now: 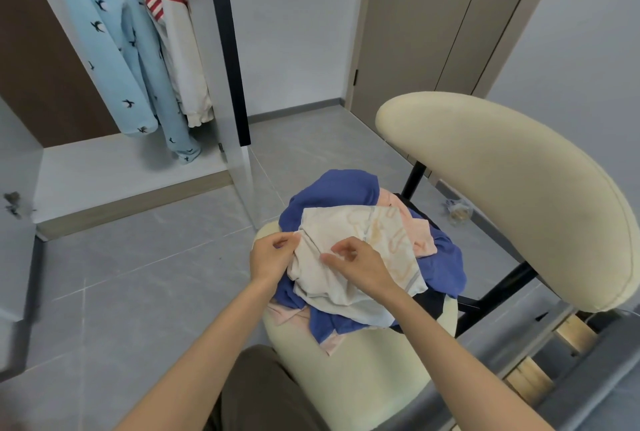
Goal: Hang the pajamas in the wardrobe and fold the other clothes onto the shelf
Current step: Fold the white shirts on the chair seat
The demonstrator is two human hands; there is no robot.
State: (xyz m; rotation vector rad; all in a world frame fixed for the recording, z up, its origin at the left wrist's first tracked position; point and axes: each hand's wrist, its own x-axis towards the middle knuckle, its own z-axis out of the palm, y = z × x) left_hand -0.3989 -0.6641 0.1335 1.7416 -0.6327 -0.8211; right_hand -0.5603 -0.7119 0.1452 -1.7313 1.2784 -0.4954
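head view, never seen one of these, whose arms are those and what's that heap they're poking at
There is no machine here. A person wears one camera on their head, looking forward and down, so the two arms are their own. The left hand and right hand each pinch a cream cloth that lies on top of a heap on a chair. Under it lie a blue cloth and a pink cloth, with something dark beneath. To the left stands an open wardrobe, where light blue pajamas with a bird print and a white top with red stripes hang.
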